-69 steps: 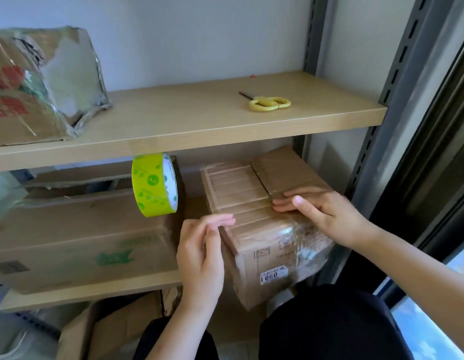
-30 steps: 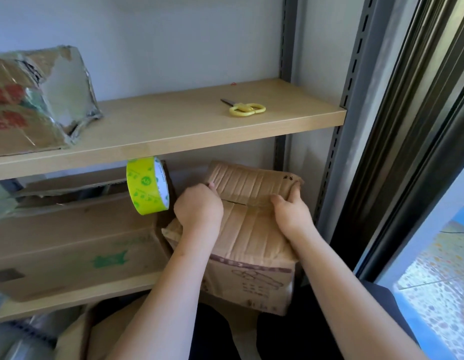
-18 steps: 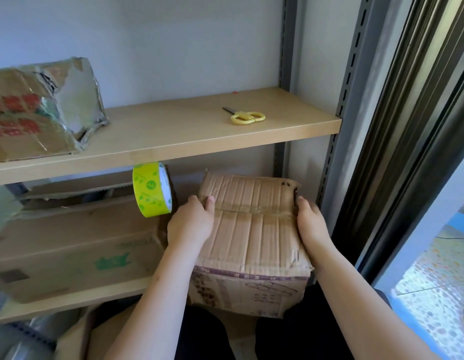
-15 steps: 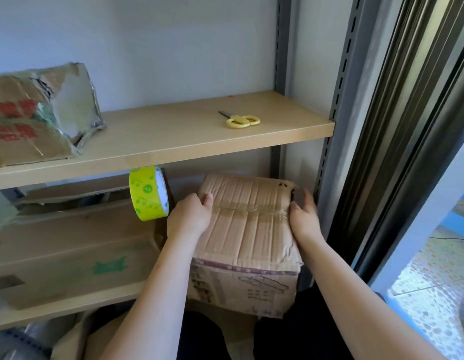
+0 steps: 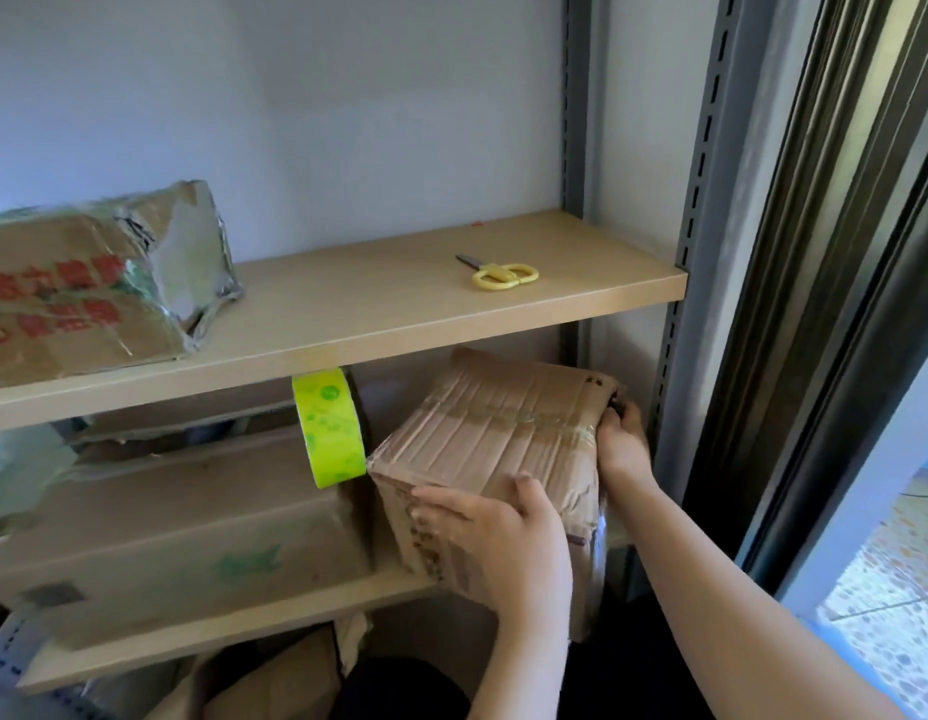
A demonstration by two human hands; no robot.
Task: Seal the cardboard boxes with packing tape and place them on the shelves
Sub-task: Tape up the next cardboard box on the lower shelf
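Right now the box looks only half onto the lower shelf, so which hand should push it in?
Probably the left hand: it lies flat on the small box's near face. The right hand grips the far side beside the upright.

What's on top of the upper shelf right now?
On the upper shelf lie yellow-handled scissors at right and a torn, foil-lined cardboard box at left. Whatever is behind that box is hidden.
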